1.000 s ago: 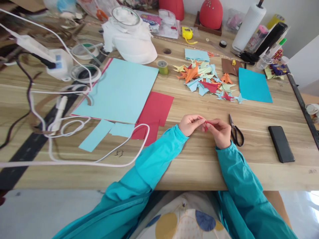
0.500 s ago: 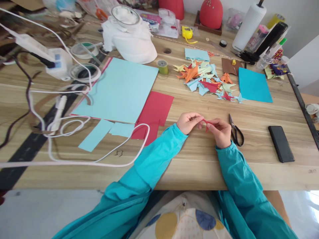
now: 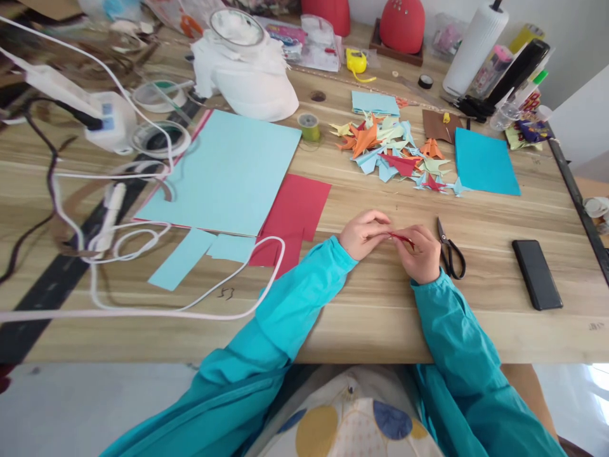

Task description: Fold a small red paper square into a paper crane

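A small folded piece of red paper [image 3: 403,238] is pinched between my two hands above the table. My left hand [image 3: 365,235] grips its left end with thumb and fingers. On the other side my right hand [image 3: 420,254] has its fingers closed round the paper and covers part of it, so the exact folded shape is hard to make out. Black-handled scissors [image 3: 450,249] lie just right of my right hand. Beyond my hands sits a pile of folded paper cranes [image 3: 400,166] in orange, blue, yellow, green and red.
Light blue sheets [image 3: 233,168], red paper [image 3: 299,206] and blue strips [image 3: 182,259] lie to the left, with a white cable [image 3: 280,266] looping over them. A thread spool [image 3: 309,129] stands behind. Bright blue paper [image 3: 486,162] and a phone [image 3: 536,274] are at right.
The red paper has turned in my fingers; the bit that hung downward now lies toward my right hand. Both hands stay in nearly the same place.
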Demonstrator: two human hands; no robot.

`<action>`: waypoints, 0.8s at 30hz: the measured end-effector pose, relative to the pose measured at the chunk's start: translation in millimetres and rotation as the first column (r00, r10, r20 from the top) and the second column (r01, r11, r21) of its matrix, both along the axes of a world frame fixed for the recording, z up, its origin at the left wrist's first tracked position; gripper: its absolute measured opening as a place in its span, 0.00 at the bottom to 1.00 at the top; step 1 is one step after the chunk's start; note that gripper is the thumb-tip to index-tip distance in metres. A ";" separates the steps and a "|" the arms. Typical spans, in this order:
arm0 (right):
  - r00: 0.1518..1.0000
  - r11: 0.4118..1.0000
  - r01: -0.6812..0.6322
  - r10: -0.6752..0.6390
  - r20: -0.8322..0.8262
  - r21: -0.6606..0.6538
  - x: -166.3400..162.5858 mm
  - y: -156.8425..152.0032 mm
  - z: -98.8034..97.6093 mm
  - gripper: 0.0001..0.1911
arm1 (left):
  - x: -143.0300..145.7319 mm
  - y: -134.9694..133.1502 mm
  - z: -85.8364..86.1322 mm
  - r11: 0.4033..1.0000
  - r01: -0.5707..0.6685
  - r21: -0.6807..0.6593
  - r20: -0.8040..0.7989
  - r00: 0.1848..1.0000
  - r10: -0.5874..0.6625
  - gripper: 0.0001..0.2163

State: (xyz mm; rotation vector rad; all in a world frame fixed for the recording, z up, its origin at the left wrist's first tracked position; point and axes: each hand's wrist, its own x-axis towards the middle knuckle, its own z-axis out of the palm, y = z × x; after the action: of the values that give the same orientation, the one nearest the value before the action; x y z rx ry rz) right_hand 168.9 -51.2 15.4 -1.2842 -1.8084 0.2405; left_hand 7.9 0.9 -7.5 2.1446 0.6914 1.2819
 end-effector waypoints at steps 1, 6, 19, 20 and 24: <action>1.000 1.000 0.006 -0.006 0.023 0.009 0.3 0.2 -0.7 0.06 | 0.2 -0.1 -0.6 1.000 -0.005 0.016 -0.007 1.000 0.005 0.08; 0.987 0.998 0.015 -0.023 0.156 0.055 3.2 1.9 -4.0 0.06 | -0.4 1.5 0.1 0.994 -0.023 0.108 -0.022 0.999 0.025 0.08; 0.915 0.995 -0.032 -0.010 0.403 0.098 4.7 1.4 -1.2 0.07 | 1.2 -0.8 4.2 0.983 -0.037 0.179 -0.089 0.995 0.054 0.09; 0.918 0.995 -0.032 -0.006 0.396 0.089 5.2 1.5 -1.5 0.07 | 0.5 0.0 3.7 0.989 -0.039 0.145 -0.084 0.995 0.052 0.09; 0.938 0.997 -0.013 -0.016 0.346 0.079 6.6 1.6 -1.6 0.07 | -1.2 0.4 2.9 0.998 -0.044 -0.044 -0.034 0.999 0.043 0.09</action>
State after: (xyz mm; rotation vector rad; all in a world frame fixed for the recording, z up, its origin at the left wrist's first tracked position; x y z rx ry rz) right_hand 175.5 -49.6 13.8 -1.3330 -2.0894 -0.0665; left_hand 6.7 1.3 -4.7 2.1299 0.7772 1.2443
